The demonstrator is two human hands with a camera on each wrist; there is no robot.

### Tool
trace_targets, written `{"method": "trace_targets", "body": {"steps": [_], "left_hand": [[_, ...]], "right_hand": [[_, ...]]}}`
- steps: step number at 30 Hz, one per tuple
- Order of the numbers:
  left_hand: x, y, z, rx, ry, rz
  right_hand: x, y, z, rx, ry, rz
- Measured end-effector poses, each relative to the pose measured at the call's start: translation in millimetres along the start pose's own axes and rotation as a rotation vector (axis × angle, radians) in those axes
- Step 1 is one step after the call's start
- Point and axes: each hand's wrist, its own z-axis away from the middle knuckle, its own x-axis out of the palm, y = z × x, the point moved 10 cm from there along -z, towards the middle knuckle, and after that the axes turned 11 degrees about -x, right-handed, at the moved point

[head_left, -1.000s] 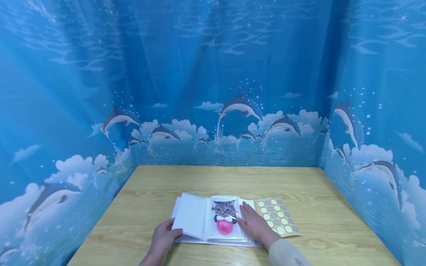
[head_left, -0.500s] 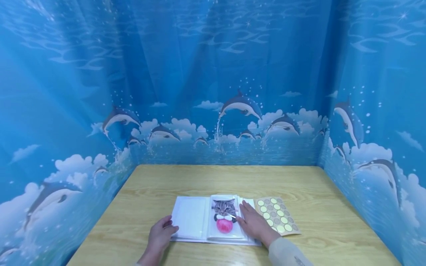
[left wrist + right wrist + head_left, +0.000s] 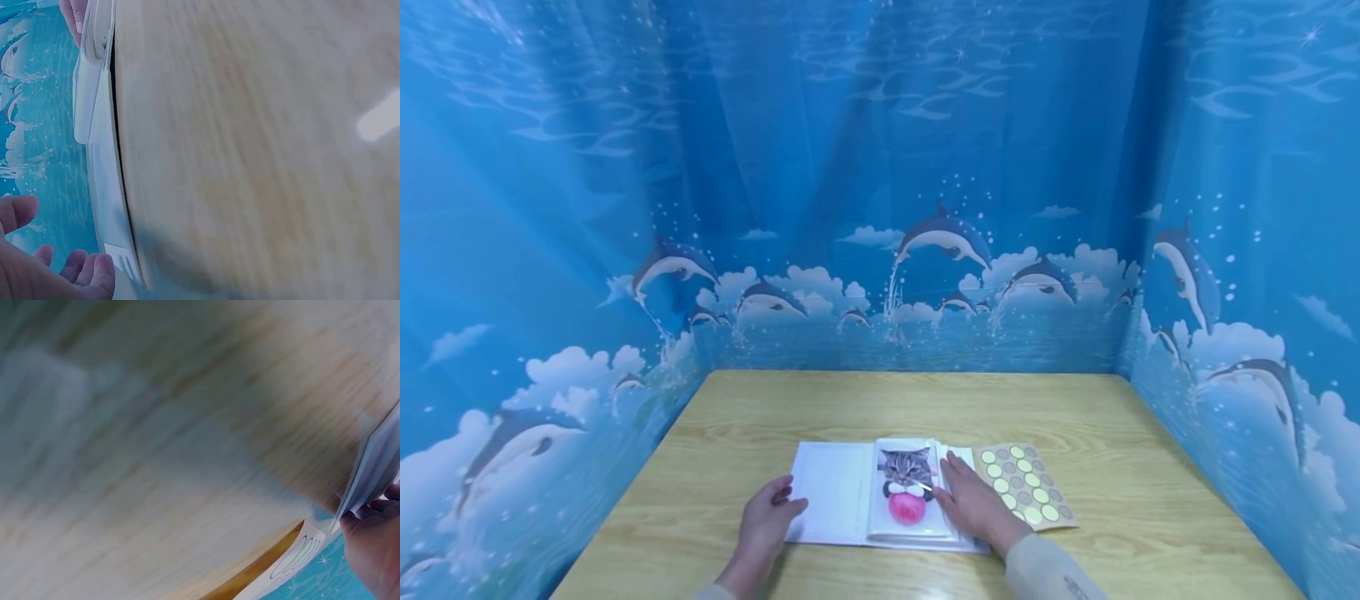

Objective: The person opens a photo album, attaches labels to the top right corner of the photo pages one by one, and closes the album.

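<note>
Wooden table [image 3: 1075, 408]: left hand [image 3: 767, 521] relaxed beside album [image 3: 835, 500], right hand [image 3: 973, 504] flat on its pages.

Head view: bright, even, diffuse illumination from above, with a blue cast from the surrounding curtain [image 3: 880, 167]; focus is sharp throughout. Shadows are soft and short, lying just beneath the left hand [image 3: 765, 525] and right hand [image 3: 973, 504] on the table [image 3: 865, 408]. Wide-angle distortion bows the curtain folds toward the frame edges. Left wrist view: the wood grain is smeared and out of focus; an elongated white glare patch lies far from the fingers [image 3: 94, 272], at the opposite edge. Right wrist view: heavy blur over nearly the whole frame, with a dim grey cast away from the fingers [image 3: 375, 506].
</note>
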Motion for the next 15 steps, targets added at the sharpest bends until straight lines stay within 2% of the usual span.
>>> {"method": "trace_targets", "body": {"steps": [8,12,15], "left_hand": [[14.3,20.6,-1.2,0.055,-0.004,0.003],[29.4,30.3,0.3,0.139,-0.024,-0.055],[45.5,38.7,5.9,0.233,-0.060,-0.129]], "right_hand": [[-0.3,0.3,-0.6,-0.013,0.005,0.007],[0.2,-0.4,0.3,-0.015,0.004,0.006],[-0.7,-1.7,0.9,-0.023,0.009,0.007]]}}
